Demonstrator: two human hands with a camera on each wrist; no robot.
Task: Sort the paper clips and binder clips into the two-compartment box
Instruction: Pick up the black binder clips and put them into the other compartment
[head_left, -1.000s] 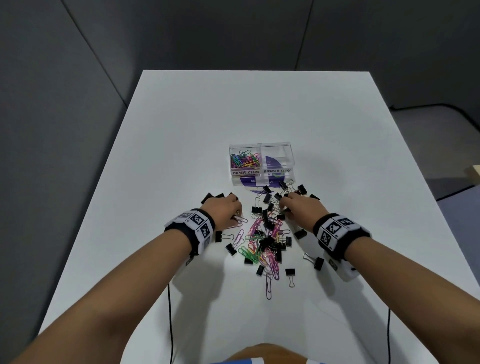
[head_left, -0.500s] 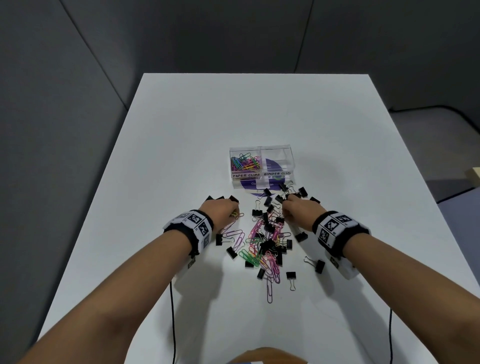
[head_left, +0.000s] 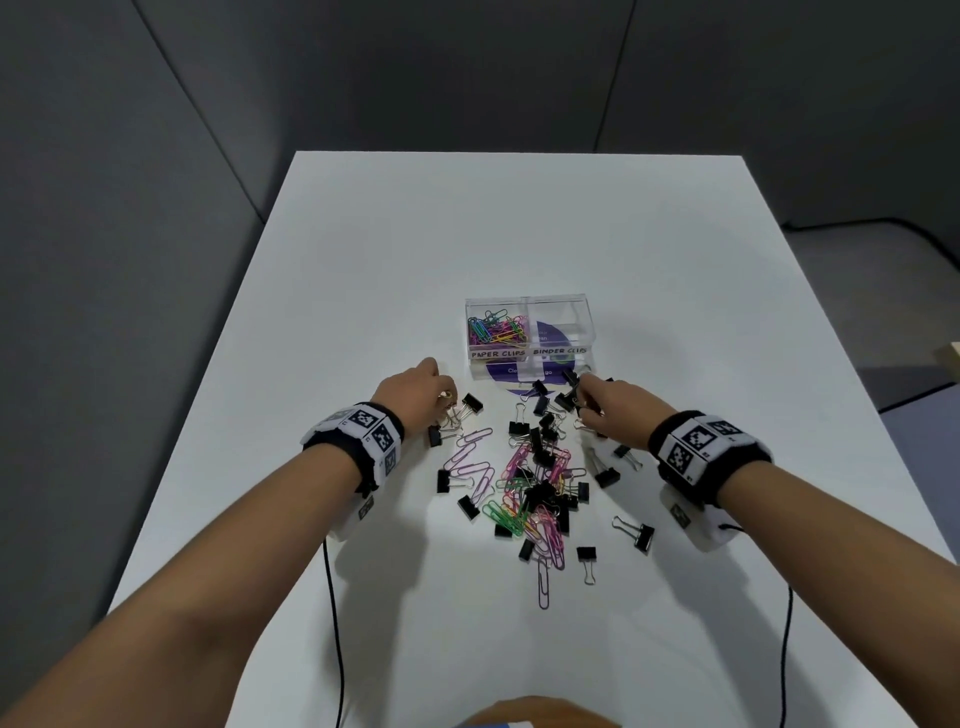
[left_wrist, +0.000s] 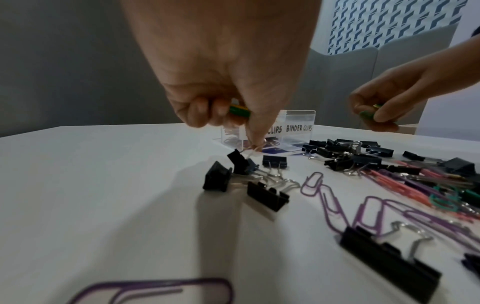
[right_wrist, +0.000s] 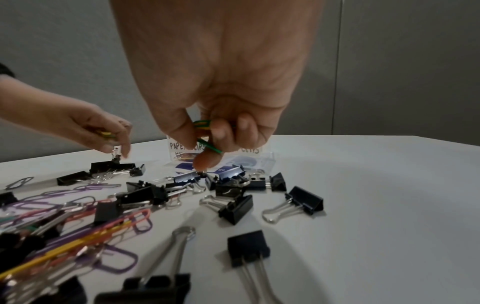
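Note:
A clear two-compartment box (head_left: 527, 306) stands mid-table, labelled PAPER CLIPS on the left and BINDER CLIPS on the right. Coloured paper clips (head_left: 493, 330) lie in its left compartment. In front of it spreads a mixed pile (head_left: 535, 483) of coloured paper clips and black binder clips. My left hand (left_wrist: 249, 135) curls round green and yellow paper clips (left_wrist: 240, 111) and pinches the wire handle of a tilted binder clip (left_wrist: 240, 162). My right hand (right_wrist: 207, 148) grips green and yellow paper clips (right_wrist: 205, 133); its thumb tip hangs just over a binder clip (right_wrist: 187, 178).
The white table (head_left: 519, 234) stretches bare behind the box and to both sides. Stray binder clips (head_left: 641, 535) lie at the pile's right edge, and a purple paper clip (head_left: 543, 584) lies nearest me. Black cables (head_left: 332, 597) trail from both wrists toward me.
Both hands have risen off the pile and moved a little toward the box. The left hand has tipped a binder clip up by its handle.

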